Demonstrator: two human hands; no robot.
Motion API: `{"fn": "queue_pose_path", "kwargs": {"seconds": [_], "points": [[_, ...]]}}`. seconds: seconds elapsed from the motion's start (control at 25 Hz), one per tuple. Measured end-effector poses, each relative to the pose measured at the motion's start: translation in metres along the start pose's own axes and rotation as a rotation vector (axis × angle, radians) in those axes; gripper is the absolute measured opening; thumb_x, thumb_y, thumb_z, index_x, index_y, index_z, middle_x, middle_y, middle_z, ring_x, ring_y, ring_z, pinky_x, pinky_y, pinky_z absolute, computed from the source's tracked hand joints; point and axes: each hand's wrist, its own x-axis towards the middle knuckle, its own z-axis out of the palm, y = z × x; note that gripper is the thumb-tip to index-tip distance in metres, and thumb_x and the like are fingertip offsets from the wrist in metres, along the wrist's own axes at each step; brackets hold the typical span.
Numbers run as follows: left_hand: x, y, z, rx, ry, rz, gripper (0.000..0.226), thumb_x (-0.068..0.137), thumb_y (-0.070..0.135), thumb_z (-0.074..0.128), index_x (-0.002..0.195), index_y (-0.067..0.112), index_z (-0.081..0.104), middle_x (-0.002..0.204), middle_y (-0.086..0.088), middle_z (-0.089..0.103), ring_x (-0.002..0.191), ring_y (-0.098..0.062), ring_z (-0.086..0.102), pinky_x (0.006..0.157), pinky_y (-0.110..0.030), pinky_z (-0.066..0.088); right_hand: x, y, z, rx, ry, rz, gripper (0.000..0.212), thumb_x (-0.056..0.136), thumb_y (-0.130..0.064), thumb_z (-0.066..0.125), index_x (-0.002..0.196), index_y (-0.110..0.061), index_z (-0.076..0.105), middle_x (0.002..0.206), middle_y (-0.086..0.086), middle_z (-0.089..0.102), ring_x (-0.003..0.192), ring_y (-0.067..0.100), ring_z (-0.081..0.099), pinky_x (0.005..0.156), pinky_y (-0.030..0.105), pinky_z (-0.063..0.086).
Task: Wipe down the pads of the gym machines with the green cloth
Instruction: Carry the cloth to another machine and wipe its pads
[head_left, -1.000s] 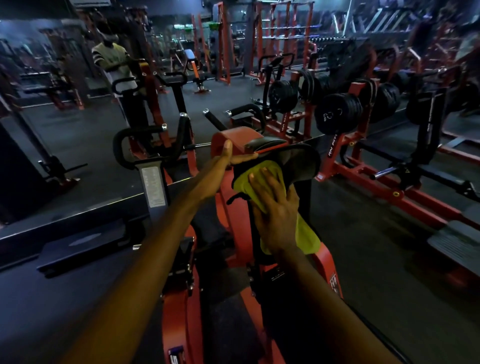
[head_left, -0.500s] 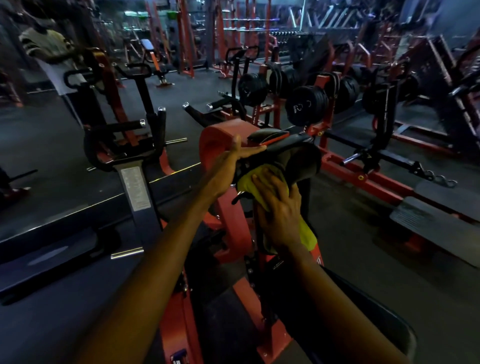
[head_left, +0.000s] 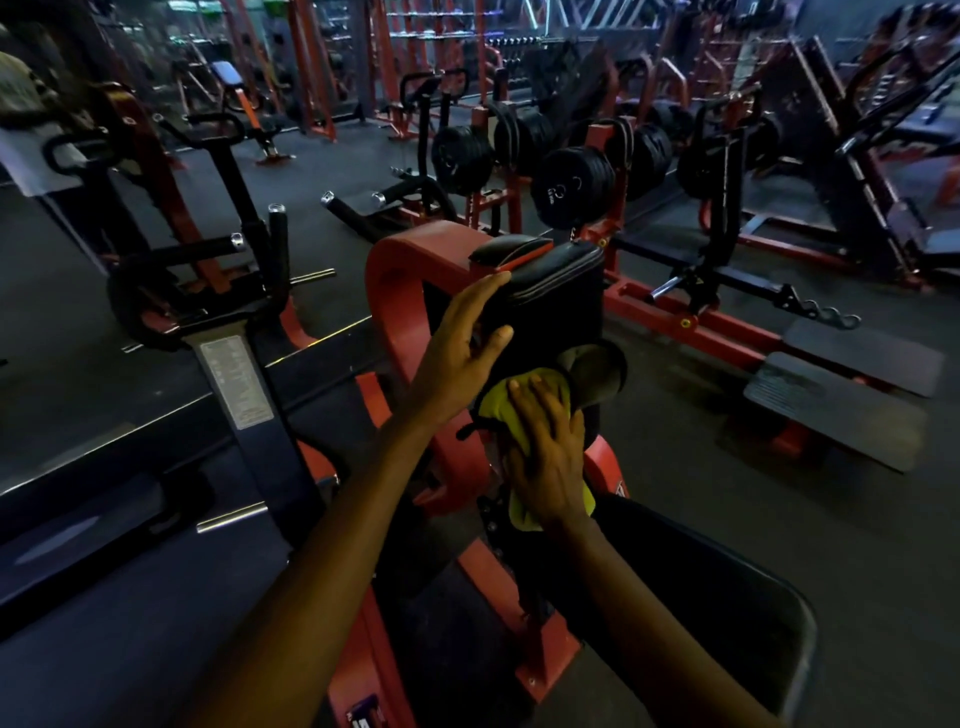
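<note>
While the flat right hand (head_left: 545, 452) presses green cloth (head_left: 501, 402) on pad (head_left: 556, 306) | left hand (head_left: 460, 353) flat at pad's left edge | weight plates (head_left: 569, 184) behind | floor (head_left: 701, 519) right

Two lean forearms, uncovered to the elbow. Bare left hand (head_left: 457, 358), left of the black stitched vinyl pad (head_left: 561, 299); bare right hand (head_left: 548, 457), below it, with short trimmed fingernails.

Both arms reach forward, the left hand (head_left: 457, 358) flat with fingers straight, the right hand (head_left: 545, 452) flat, fingers spread.
</note>
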Motion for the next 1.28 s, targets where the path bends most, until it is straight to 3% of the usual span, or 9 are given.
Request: {"fn": "queue_pose_path", "kwargs": {"seconds": [0.24, 0.36, 0.48, 0.64, 0.8, 0.88, 1.0, 1.16, 1.28], "points": [[-0.02, -0.008, 0.022, 0.036, 0.042, -0.042, 0.082, 0.094, 0.013, 0.069, 0.158, 0.007, 0.019, 0.165, -0.006, 0.021, 0.153, -0.018, 0.02, 0.123, -0.039, 0.026, -0.065, 0.028, 0.012, -0.028, -0.137, 0.046, 0.077, 0.094, -0.023, 0.056, 0.162, -0.032, 0.02, 0.17, -0.014, 0.007, 0.157, 0.009, 0.009, 0.11, 0.051, 0.033], [-0.033, -0.015, 0.041, 0.014, 0.051, -0.118, 0.099, 0.092, 0.022, 0.073, 0.161, 0.012, 0.002, 0.167, -0.01, 0.012, 0.154, -0.02, 0.016, 0.123, -0.04, 0.025, -0.06, 0.024, 0.015, 0.066, -0.111, 0.174, 0.071, 0.098, -0.024, 0.049, 0.162, -0.029, 0.019, 0.169, -0.003, 0.019, 0.157, 0.019, 0.015, 0.115, 0.056, 0.031], [-0.036, -0.022, 0.05, 0.023, 0.059, -0.136, 0.104, 0.09, 0.025, 0.074, 0.16, 0.02, -0.003, 0.169, -0.007, 0.006, 0.154, -0.022, 0.016, 0.12, -0.054, 0.028, -0.037, 0.021, 0.013, 0.094, -0.072, 0.166, 0.061, 0.099, -0.023, 0.047, 0.158, -0.017, 0.028, 0.166, 0.002, 0.026, 0.157, 0.018, 0.014, 0.123, 0.035, 0.014], [-0.034, -0.031, 0.051, 0.04, 0.057, -0.115, 0.106, 0.088, 0.024, 0.076, 0.16, 0.013, -0.001, 0.168, -0.009, 0.008, 0.154, -0.022, 0.017, 0.12, -0.051, 0.029, -0.068, 0.042, 0.015, 0.077, -0.096, 0.132, 0.062, 0.101, -0.021, 0.049, 0.158, -0.012, 0.027, 0.17, 0.0, 0.017, 0.158, 0.02, 0.012, 0.125, 0.043, 0.019], [-0.034, -0.034, 0.056, 0.052, 0.079, -0.112, 0.106, 0.089, 0.026, 0.075, 0.16, 0.01, -0.002, 0.167, -0.012, 0.011, 0.153, -0.026, 0.022, 0.117, -0.054, 0.032, -0.1, 0.029, 0.023, 0.186, -0.089, 0.427, 0.066, 0.105, -0.027, 0.046, 0.163, -0.025, 0.015, 0.171, -0.009, 0.008, 0.156, 0.006, 0.006, 0.124, 0.047, 0.022], [-0.035, -0.034, 0.057, 0.061, 0.086, -0.108, 0.105, 0.089, 0.026, 0.074, 0.16, 0.012, -0.002, 0.167, -0.014, 0.013, 0.152, -0.027, 0.023, 0.117, -0.055, 0.033, -0.094, 0.016, 0.029, 0.168, -0.061, 0.436, 0.061, 0.108, -0.039, 0.037, 0.162, -0.017, 0.02, 0.17, 0.001, 0.015, 0.156, 0.009, 0.008, 0.124, 0.04, 0.019], [-0.037, -0.031, 0.057, 0.083, 0.076, -0.111, 0.103, 0.091, 0.027, 0.072, 0.16, 0.012, -0.003, 0.166, -0.008, 0.015, 0.15, -0.024, 0.028, 0.117, -0.045, 0.035, -0.083, 0.012, 0.035, 0.183, -0.046, 0.406, 0.066, 0.1, -0.03, 0.045, 0.161, -0.014, 0.026, 0.168, 0.007, 0.02, 0.157, 0.02, 0.013, 0.125, 0.025, 0.006], [-0.037, -0.027, 0.059, 0.089, 0.088, -0.139, 0.102, 0.091, 0.02, 0.072, 0.16, 0.008, -0.002, 0.163, 0.001, 0.013, 0.149, -0.006, 0.023, 0.114, -0.017, 0.029, -0.106, 0.002, 0.045, 0.39, -0.001, 0.629, 0.075, 0.092, -0.021, 0.045, 0.162, -0.019, 0.019, 0.167, 0.006, 0.021, 0.157, 0.02, 0.016, 0.127, 0.031, 0.015], [-0.037, -0.027, 0.058, 0.101, 0.089, -0.135, 0.101, 0.091, 0.021, 0.071, 0.159, 0.005, -0.001, 0.165, -0.004, 0.008, 0.148, 0.004, 0.015, 0.119, -0.018, 0.021, -0.04, 0.118, 0.04, 0.667, -0.179, 1.094, 0.05, 0.1, -0.023, 0.046, 0.149, -0.013, 0.047, 0.151, 0.013, 0.051, 0.142, 0.03, 0.048, 0.108, 0.045, 0.049]]}}
